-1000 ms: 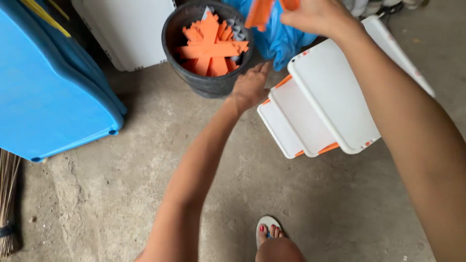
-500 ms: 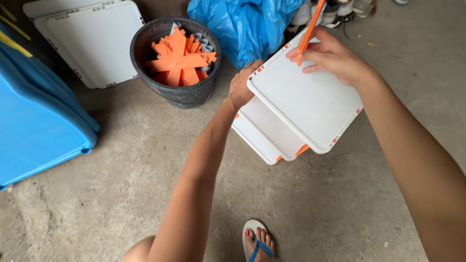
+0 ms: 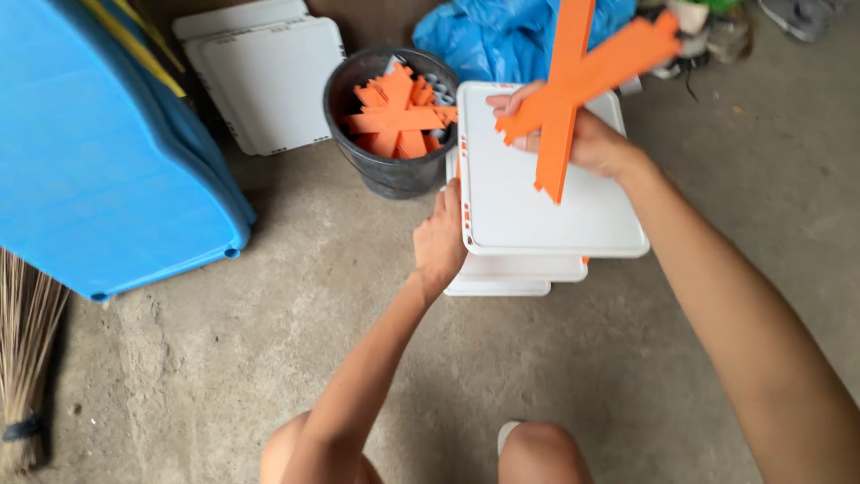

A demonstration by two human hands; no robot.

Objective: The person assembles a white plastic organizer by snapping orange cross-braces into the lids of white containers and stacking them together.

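Seen from the head camera, the right hand (image 3: 591,143) is raised above a stack of white square panels (image 3: 537,206) and is closed around an orange cross-shaped piece (image 3: 573,81), its fingers (image 3: 511,100) wrapped over one arm of the cross near the crossing. The cross is tilted, one long bar running almost straight up out of the top of the picture and the other slanting toward the upper right.

The left hand (image 3: 441,237) rests against the left edge of the stack, fingers curled on the rim of the top panel; the stack itself lies on the concrete floor (image 3: 269,358), the lower panels peeking out beneath the top one with slivers of orange showing at the edges.

Just left of the stack stands a dark round bucket (image 3: 390,175) filled with more orange crosses (image 3: 394,116) and some grey pieces. Beyond it, two further white panels (image 3: 264,81) lie on the floor. A large blue plastic object (image 3: 98,152) fills the left side, a broom (image 3: 27,358) shows below it, and a crumpled blue plastic bag (image 3: 502,36) lies behind the stack. The person's knees appear along the bottom edge.
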